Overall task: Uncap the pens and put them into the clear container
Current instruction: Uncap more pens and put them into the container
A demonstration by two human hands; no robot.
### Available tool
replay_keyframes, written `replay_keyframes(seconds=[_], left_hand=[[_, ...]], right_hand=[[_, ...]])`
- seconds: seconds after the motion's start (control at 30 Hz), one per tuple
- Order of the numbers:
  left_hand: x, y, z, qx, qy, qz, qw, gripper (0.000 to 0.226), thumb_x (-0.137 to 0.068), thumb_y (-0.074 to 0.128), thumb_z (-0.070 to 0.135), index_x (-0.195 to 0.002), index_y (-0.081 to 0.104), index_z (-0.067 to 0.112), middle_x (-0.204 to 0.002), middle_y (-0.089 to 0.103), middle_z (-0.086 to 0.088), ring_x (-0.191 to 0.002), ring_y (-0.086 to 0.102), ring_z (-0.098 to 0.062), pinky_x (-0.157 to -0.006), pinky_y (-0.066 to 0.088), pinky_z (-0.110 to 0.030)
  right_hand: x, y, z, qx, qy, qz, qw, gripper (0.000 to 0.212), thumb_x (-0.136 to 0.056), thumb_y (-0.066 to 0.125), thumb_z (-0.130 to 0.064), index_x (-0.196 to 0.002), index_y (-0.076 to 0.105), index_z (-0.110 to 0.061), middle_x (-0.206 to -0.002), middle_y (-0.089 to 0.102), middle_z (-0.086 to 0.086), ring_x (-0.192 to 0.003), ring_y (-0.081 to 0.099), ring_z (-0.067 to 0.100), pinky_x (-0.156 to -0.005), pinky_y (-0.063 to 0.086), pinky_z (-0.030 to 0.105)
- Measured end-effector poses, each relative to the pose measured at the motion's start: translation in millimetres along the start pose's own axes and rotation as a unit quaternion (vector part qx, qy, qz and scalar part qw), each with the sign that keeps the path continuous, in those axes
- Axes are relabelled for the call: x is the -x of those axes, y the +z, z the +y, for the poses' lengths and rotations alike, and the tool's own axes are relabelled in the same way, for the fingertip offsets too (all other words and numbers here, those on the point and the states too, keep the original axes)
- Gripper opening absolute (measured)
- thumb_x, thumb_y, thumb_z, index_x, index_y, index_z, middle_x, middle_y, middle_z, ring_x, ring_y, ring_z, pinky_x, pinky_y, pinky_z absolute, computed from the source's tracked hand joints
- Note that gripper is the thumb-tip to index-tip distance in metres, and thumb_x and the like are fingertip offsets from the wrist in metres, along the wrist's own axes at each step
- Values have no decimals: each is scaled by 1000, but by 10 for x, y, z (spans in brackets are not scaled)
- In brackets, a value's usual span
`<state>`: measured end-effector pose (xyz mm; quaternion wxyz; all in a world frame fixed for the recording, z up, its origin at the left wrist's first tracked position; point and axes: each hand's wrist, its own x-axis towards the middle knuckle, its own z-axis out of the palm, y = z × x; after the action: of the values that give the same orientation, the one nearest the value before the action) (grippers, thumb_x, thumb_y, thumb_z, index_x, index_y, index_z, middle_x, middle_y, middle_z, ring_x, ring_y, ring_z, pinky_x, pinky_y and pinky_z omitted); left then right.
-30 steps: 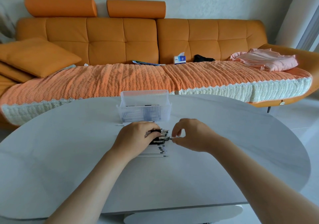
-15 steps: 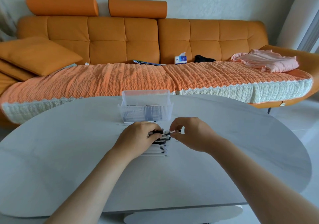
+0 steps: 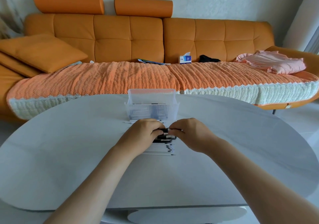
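Left grip (image 3: 143, 134): palm down over the left end of the pens; fingers curled round a black pen (image 3: 166, 130), holding its left part; the thumb was hidden, so how tightly it held could not be told.
Right grip (image 3: 191, 134): palm down just right of the left one; fingertips (image 3: 172, 129) pinched on the right end of the same pen; the two grips nearly touched across it.
Pen: lifted slightly above the others, lying left to right between the grips; whether its cap was on or partly off could not be told.
Pens (image 3: 163, 146): a tight row flat on the desk (image 3: 69, 154), side by side, each lying left to right; the far ones black at the right end, the near ones white with thin dark tips to the right; the left ends hidden under the left grip.
Container (image 3: 151, 109): clear, ribbed, upright on the desk just beyond the grips; dark and pale pens lay inside, blurred by the wall.
Loose sticks (image 3: 128, 122): a few thin white ones on the desk, at the foot of the container, left of the left grip.
Sofa (image 3: 129, 37): orange, behind the desk; a cushion (image 3: 43, 52) at its left; a tissue box (image 3: 185, 59) near the middle; a pink cloth (image 3: 274, 64) at the right.
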<state>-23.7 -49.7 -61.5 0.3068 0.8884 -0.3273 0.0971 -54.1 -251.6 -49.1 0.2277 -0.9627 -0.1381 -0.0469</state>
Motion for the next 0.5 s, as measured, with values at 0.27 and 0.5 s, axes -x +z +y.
replay_keyframes(seconds=[0.27, 0.5], left_hand=[[48, -120, -76, -37, 56, 40, 997, 12, -85, 71, 18, -96, 74, 22, -86, 67, 10, -84, 59, -9, -74, 51, -35], [70, -273, -171, -148, 16, 80, 986, 13, -91, 60, 35, -97, 70, 29, -96, 68, 11, -90, 59, -13, -71, 42, -29]], right_hand=[[-52, 57, -123, -120, 32, -29, 992, 31, -97, 57, -29, -73, 61, -9, -67, 50, 9, -59, 38, 10, -58, 35, 27], [-130, 120, -185, -75, 37, 43, 996, 13, -95, 62, -34, -91, 72, -28, -85, 62, -9, -70, 54, 4, -63, 39, 18]])
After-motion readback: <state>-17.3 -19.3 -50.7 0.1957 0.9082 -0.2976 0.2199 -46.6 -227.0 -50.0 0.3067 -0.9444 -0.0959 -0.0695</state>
